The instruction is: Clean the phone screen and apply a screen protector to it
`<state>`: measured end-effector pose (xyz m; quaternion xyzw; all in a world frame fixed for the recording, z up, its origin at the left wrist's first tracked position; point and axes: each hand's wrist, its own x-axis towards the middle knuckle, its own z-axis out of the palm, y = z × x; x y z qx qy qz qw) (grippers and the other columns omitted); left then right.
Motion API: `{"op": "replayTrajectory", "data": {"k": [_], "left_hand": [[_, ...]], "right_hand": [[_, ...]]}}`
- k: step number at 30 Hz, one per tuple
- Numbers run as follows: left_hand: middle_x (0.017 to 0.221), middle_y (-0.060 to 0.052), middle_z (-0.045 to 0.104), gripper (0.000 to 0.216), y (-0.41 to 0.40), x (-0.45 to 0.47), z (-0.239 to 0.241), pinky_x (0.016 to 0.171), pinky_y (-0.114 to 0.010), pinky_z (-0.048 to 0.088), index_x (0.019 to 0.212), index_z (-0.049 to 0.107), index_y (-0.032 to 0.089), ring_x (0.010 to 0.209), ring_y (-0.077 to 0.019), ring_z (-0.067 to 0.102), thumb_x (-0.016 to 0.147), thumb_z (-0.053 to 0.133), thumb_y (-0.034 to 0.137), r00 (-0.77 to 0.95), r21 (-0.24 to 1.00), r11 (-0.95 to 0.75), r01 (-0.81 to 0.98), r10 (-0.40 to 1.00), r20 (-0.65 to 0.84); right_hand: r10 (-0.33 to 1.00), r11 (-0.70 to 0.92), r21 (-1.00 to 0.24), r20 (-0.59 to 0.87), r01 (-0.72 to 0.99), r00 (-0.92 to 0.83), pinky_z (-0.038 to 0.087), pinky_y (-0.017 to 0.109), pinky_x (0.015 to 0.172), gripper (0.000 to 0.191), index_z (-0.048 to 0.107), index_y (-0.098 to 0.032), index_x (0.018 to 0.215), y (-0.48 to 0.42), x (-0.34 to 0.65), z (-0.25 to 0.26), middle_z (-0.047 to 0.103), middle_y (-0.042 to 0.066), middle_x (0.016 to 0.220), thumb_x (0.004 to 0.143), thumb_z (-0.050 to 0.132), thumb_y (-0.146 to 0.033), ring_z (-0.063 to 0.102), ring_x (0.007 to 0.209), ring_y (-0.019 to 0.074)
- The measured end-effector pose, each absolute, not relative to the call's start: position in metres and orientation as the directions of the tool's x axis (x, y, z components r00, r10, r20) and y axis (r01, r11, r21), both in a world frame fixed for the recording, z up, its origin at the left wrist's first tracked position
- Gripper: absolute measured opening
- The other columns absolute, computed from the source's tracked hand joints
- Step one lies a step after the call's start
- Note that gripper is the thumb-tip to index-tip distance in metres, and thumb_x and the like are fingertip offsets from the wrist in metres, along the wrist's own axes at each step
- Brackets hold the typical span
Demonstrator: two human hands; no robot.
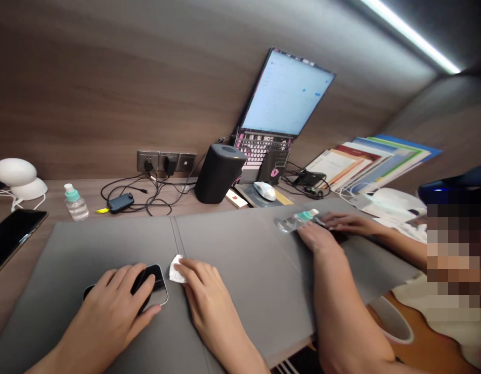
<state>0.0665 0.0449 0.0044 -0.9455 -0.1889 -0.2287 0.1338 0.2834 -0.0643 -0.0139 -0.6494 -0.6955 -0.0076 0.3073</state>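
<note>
My left hand (111,301) lies over a flat, glossy black device with a silver rim (159,283) on the grey desk mat (256,270). Its fingers curve across the top and the thumb rests along the near side; much of the device is hidden, so I cannot tell its kind. Just to the right, my right hand (207,291) pinches a small folded white wipe (176,271) against the mat, its fingers closed together. A gap separates the wipe from the device.
At right, another person's hands (322,234) work beside a clear spray bottle with a teal collar (298,221). Behind stand a black speaker (220,174), a laptop (289,93), a white mouse (265,190) and tangled cables. A second bottle (76,203) and a phone (14,236) are left.
</note>
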Motion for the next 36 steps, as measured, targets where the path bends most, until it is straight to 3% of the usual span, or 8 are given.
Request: {"op": "replayTrajectory", "data": {"k": [5,13,20,26,36], "left_hand": [[0.117,-0.015,0.072,0.042,0.044,0.069,0.006,0.083,-0.043,0.045,0.116,0.073,0.018,0.099,-0.0298,0.066,0.111,0.038,0.042,0.838,-0.211,-0.889,0.406,0.269,0.475],[0.115,-0.018,0.071,0.039,0.042,0.068,0.005,0.086,-0.045,0.047,0.116,0.073,0.015,0.103,-0.032,0.065,0.109,0.044,0.041,0.832,-0.148,-0.904,0.402,0.293,0.471],[0.117,-0.016,0.071,0.039,0.043,0.068,0.003,0.093,-0.048,0.048,0.118,0.073,0.017,0.108,-0.032,0.062,0.108,0.046,0.043,0.813,-0.098,-0.909,0.405,0.309,0.493],[0.119,-0.016,0.07,0.036,0.042,0.065,0.001,0.09,-0.048,0.051,0.123,0.07,0.015,0.108,-0.0324,0.064,0.105,0.055,0.042,0.827,-0.038,-0.919,0.392,0.335,0.452],[0.118,-0.014,0.07,0.036,0.043,0.065,0.002,0.087,-0.045,0.052,0.124,0.068,0.017,0.107,-0.0311,0.066,0.099,0.068,0.042,0.831,0.007,-0.922,0.387,0.352,0.43]], "right_hand": [[0.899,0.153,-0.385,0.436,0.91,0.033,0.052,0.044,0.098,0.043,0.054,-0.018,0.142,-0.064,0.283,-0.015,0.063,0.014,0.138,0.104,0.042,-0.004,0.059,0.119,0.0269],[0.889,0.169,-0.396,0.456,0.903,0.033,0.049,0.039,0.096,0.044,0.053,-0.02,0.142,-0.064,0.283,-0.014,0.064,0.012,0.135,0.103,0.041,-0.002,0.059,0.116,0.0241],[0.845,0.248,-0.425,0.535,0.871,0.02,0.045,0.033,0.073,0.022,0.059,-0.021,0.11,-0.074,0.281,-0.009,0.062,0.004,0.091,0.098,0.047,-0.007,0.054,0.08,0.0204],[0.881,0.298,-0.333,0.458,0.895,-0.123,0.047,0.032,0.069,0.05,0.058,-0.019,0.138,-0.076,0.274,-0.003,0.061,0.003,0.085,0.093,0.042,-0.004,0.056,0.074,0.0201],[0.897,0.301,-0.315,0.413,0.9,-0.155,0.046,0.032,0.067,0.05,0.059,-0.018,0.141,-0.075,0.277,-0.009,0.058,0.003,0.084,0.095,0.043,-0.004,0.054,0.073,0.02]]}}
